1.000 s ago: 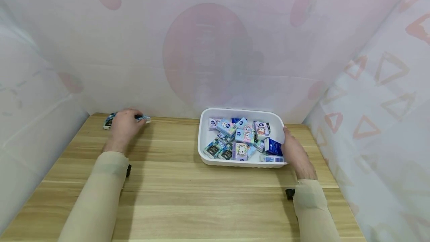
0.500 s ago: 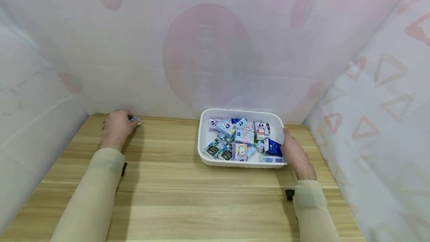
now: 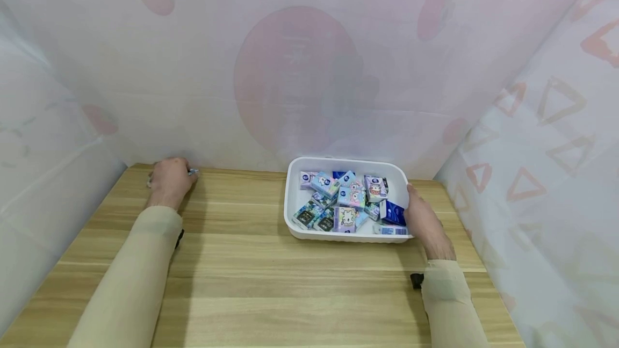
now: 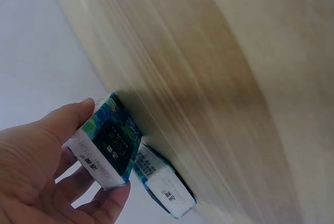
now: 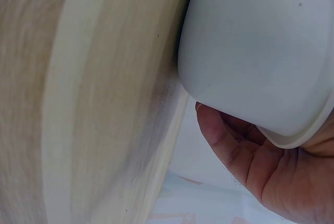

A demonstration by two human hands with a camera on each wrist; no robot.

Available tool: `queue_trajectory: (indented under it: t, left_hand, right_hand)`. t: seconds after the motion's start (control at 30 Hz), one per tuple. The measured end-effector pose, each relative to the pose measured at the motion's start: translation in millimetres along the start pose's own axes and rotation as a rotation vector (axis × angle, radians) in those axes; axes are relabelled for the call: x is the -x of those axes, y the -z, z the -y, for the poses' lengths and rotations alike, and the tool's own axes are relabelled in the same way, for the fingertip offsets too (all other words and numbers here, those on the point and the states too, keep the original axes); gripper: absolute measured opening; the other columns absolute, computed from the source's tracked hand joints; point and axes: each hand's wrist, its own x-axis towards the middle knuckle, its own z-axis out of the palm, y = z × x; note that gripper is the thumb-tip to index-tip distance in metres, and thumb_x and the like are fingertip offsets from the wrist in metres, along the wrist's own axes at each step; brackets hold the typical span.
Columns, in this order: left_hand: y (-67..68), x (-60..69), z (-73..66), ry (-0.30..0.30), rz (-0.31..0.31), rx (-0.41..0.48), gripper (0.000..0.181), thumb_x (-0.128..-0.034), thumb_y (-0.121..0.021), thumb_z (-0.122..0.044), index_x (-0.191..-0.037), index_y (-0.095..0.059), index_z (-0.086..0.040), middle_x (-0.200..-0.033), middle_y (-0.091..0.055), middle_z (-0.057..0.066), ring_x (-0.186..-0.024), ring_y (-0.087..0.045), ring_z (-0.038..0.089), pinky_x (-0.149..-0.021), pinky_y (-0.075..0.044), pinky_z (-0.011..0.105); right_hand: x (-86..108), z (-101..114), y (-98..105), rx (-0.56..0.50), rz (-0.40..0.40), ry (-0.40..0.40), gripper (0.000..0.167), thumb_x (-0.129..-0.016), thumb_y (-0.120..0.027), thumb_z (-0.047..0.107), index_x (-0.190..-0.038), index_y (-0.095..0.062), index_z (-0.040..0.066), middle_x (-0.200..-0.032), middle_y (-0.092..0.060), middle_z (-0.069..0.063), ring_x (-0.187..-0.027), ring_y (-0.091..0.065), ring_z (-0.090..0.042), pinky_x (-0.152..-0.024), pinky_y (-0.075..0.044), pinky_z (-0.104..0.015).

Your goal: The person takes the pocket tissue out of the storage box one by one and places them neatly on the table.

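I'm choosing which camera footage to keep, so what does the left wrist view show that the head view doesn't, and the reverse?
Only the left wrist view: the printed faces of the held packet and the printed side of a second packet next to it.

Only the head view: the white tray with its small packets, the right hand gripping its right end, and the pink backdrop circle.

Both: the left hand and the wooden table; from the head, that hand mostly hides its packet.

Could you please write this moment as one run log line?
left hand: holds green-white pack | second pack: beside it | right hand: grips white tray | assorted packs: in tray
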Motion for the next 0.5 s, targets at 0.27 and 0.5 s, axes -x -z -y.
queue_trajectory:
  t: [0.27,0.5]
  left_hand:
    - [-4.1,-11.9,1.4,0.006,0.041,-0.046,0.044,-0.109,-0.085,-0.031,-0.095,-0.076,0.009,-0.097,-0.078,0.034,-0.089,-0.077,0.05,-0.074,-0.067,0.06]
    - [-4.9,-12.3,3.1,-0.021,0.057,-0.049,0.05,-0.1112,-0.084,-0.034,-0.094,-0.076,0.012,-0.099,-0.078,0.037,-0.094,-0.079,0.053,-0.088,-0.069,0.068]
  right_hand:
    - [0.3,0.5,-0.6,0.013,-0.005,0.001,0.076,-0.111,-0.042,-0.006,-0.181,-0.015,-0.013,-0.17,-0.047,-0.049,-0.146,-0.065,-0.061,-0.127,-0.053,-0.076]
    - [0.2,-0.1,-0.8,0.007,-0.005,-0.001,0.076,-0.111,-0.042,-0.006,-0.181,-0.014,-0.014,-0.17,-0.046,-0.049,-0.149,-0.063,-0.062,-0.128,-0.052,-0.076]
